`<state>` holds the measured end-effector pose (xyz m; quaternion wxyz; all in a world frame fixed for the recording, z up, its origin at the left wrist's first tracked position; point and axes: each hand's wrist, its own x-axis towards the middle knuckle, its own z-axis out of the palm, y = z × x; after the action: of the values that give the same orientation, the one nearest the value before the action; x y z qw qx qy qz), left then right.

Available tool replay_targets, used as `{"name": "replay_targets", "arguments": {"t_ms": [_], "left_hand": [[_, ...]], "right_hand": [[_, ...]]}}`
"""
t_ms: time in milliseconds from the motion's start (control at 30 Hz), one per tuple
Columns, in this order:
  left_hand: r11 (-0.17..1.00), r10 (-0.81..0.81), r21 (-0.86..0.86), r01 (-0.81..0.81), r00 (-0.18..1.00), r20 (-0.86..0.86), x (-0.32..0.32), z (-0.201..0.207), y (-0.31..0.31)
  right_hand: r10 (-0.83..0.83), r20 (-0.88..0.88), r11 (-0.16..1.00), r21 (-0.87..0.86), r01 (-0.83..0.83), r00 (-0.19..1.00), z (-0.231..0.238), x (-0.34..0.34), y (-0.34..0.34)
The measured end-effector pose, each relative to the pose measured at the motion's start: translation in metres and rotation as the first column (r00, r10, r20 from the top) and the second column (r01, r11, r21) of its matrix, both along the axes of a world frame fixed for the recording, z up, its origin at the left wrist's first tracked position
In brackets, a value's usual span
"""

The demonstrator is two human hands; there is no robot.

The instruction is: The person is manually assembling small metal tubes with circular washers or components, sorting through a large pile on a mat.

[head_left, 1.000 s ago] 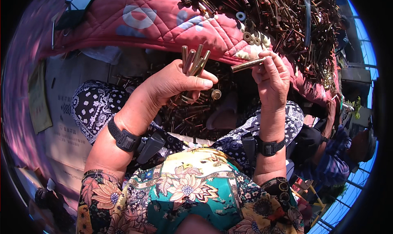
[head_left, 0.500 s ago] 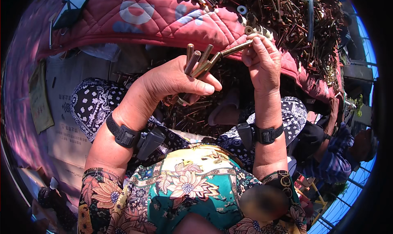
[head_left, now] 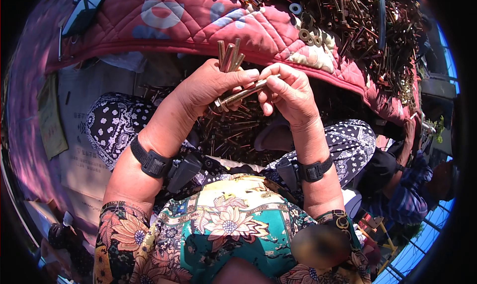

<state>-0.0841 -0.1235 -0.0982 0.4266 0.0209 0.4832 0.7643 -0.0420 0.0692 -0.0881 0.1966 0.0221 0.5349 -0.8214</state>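
My left hand is closed round a bundle of several brassy bolts, their threaded ends pointing up past the thumb and fingers. Another bolt lies slantwise in front of that hand, its hex head at the lower left below the left fingers. My right hand pinches the far end of this bolt between thumb and fingers, close to the left thumb. Whether a washer sits on that end is hidden by the fingers. Loose washers lie on the quilt beyond my right hand.
A red quilted cover spans the far side, with a big heap of bolts at the far right. More bolts lie below my hands, between my knees. Cardboard is at left. A person in a checked shirt works at right.
My right hand has come left and down from beside the washers to the left hand. The bolt it pinches now slopes with its head under the left fingers. The left hand has risen slightly.
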Motion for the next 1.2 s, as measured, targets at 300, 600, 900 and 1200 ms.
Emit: {"name": "replay_targets", "arguments": {"t_ms": [300,600,900,1200], "left_hand": [[0.909,0.376,-0.079,-0.41,0.886,-0.272,0.004,0.022,-0.002],[0.949,0.275,-0.114,-0.294,0.949,-0.155,0.006,0.014,0.0],[0.896,0.439,-0.07,-0.438,0.898,0.007,-0.006,0.014,-0.001],[0.911,0.402,-0.111,-0.398,0.915,0.022,-0.006,0.018,-0.001]], "right_hand": [[-0.483,-0.127,0.875,-0.099,0.473,0.866,0.006,0.004,0.005],[-0.174,-0.259,0.954,0.194,0.227,0.95,0.037,-0.05,0.006],[0.139,-0.44,-0.312,0.831,0.461,0.887,0.013,-0.154,0.009],[-0.109,-0.49,0.814,0.456,0.361,0.865,0.049,-0.095,0.017]]}}
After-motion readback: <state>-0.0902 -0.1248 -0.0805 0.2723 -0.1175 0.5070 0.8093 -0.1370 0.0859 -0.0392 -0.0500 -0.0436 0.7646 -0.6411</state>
